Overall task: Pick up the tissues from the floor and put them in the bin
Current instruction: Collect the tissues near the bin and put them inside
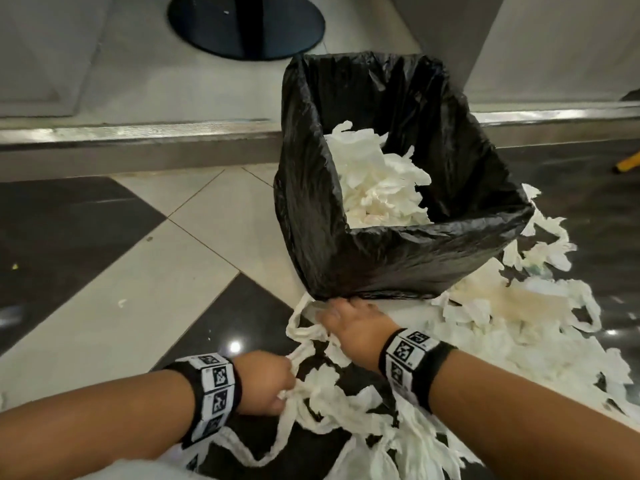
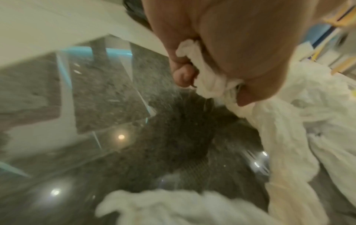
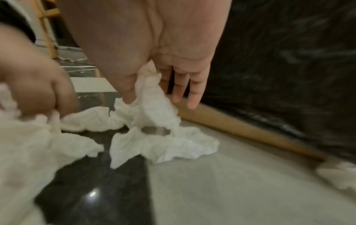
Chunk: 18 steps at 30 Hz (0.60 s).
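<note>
A bin lined with a black bag (image 1: 412,258) stands on the tiled floor, with a heap of white tissues (image 1: 374,181) inside. Many torn tissues (image 1: 491,344) lie on the floor in front of it and to its right. My left hand (image 1: 277,388) is closed in a fist round a bunch of tissue strands (image 2: 210,83); the left hand (image 2: 185,68) is just above dark tile. My right hand (image 1: 341,318) is at the foot of the bin. There the thumb and forefinger of my right hand (image 3: 146,86) pinch a tissue strip (image 3: 154,106), and the other fingers (image 3: 194,91) hang straight.
A metal-edged step (image 1: 138,136) runs behind the bin, with a black round table base (image 1: 246,26) beyond it. A yellow object (image 1: 628,164) shows at the right edge. The bin's wooden bottom edge (image 3: 244,129) lies close to my right fingers. Left of the bin are black and white floor tiles (image 1: 145,265).
</note>
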Available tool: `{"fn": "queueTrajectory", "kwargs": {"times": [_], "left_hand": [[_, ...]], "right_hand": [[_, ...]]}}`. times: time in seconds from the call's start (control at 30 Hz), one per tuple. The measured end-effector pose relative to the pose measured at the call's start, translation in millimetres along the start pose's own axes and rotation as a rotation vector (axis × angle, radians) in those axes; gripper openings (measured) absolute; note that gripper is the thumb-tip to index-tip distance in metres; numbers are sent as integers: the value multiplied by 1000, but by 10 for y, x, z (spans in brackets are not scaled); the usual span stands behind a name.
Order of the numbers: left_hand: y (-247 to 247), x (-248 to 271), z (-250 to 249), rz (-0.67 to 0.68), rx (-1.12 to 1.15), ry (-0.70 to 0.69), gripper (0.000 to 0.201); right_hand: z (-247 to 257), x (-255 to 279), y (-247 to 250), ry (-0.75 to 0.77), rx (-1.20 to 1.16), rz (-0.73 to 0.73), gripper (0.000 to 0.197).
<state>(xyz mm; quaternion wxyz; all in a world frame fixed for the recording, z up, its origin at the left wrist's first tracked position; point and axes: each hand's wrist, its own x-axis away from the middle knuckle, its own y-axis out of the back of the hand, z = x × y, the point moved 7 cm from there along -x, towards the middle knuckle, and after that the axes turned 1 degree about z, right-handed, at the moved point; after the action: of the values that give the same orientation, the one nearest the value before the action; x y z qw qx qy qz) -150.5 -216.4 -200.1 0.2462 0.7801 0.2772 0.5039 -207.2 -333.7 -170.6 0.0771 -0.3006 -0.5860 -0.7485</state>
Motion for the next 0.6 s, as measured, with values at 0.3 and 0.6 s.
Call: {"fn": "queueTrajectory", "kwargs": {"times": [0.3, 0.6], "left_hand": [[124, 891, -69, -219, 209, 356, 23], [185, 711, -521, -391, 374, 608, 14]], "right_hand": [[330, -340, -239, 94, 16, 170, 35], [240, 31, 545, 336, 160, 85, 47]]}}
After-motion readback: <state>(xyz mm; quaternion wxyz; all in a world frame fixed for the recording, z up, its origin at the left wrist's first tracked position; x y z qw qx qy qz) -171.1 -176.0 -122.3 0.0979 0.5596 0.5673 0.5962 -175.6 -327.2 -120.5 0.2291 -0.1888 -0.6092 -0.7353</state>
